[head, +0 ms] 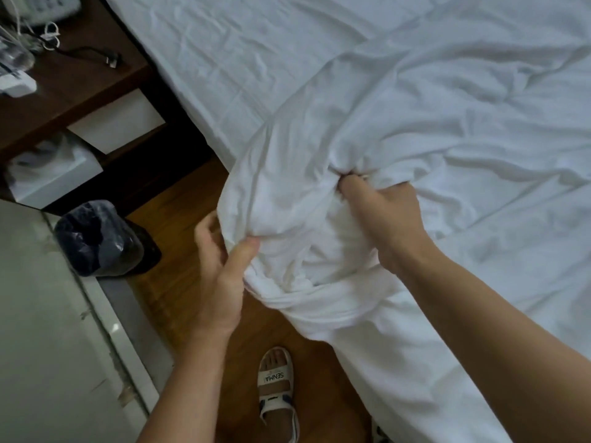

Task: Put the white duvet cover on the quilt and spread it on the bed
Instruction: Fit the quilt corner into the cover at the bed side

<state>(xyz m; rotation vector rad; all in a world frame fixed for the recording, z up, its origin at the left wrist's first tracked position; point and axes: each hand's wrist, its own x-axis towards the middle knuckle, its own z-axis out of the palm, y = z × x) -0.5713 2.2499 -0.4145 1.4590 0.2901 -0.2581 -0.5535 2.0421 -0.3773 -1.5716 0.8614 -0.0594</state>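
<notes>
Head view is showing both hands gripping a bunched corner of the white duvet cover (319,193) at the bed's (224,59) near edge, above the wooden floor (179,282). Left hand (220,266) is pinching a fold between thumb and curled fingers (208,228), while the right hand (383,219) is clutching a gathered knot of cloth, fingers curled tight. Rest of the cover is lying rumpled across the bed.
</notes>
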